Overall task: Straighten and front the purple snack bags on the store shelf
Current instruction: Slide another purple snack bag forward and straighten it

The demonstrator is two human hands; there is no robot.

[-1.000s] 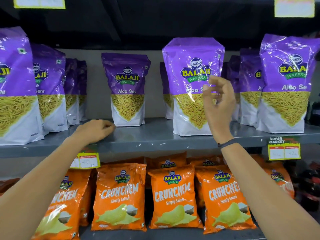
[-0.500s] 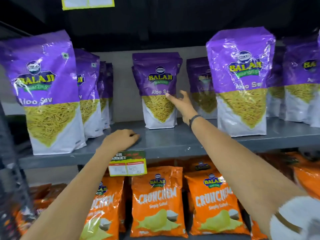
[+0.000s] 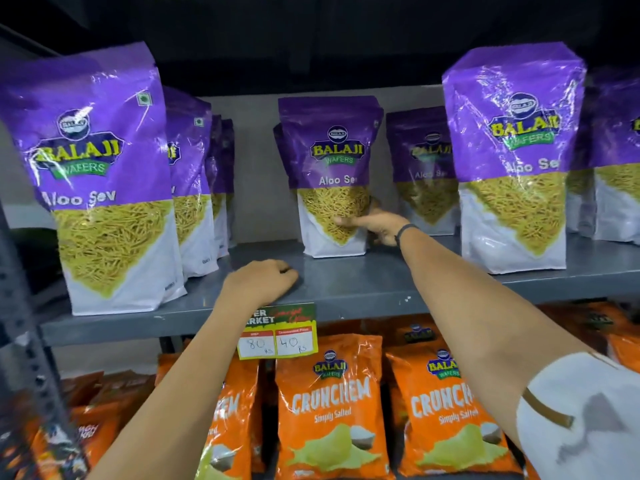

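Purple snack bags: a row of glossy stand-up pouches on the grey shelf (image 3: 346,292) across the middle of the frame; the one in hand is the set-back bag (image 3: 330,174) at centre, upright, deeper on the shelf than the front bags at left (image 3: 93,174) and right (image 3: 512,157).
Right hand (image 3: 375,226): thumb laid across the bag's lower front, fingers wrapped round its right edge and hidden behind it; it looks like a loose clasp on the bag, though how tight I cannot tell.
Left hand (image 3: 263,280): curled knuckles-up on the bare shelf near the front lip, holding nothing.
Handling, as I judge it: light, film soft and slick, contents brittle; a hard squeeze would crush them.
Where to hold: low on the sides near the flat base, so the bag slides forward without tipping.
Risk: pulling from the top could topple it, or disturb the bag behind (image 3: 424,168).
Below: orange chip bags (image 3: 329,403) and a price tag (image 3: 277,336), no part of this job.
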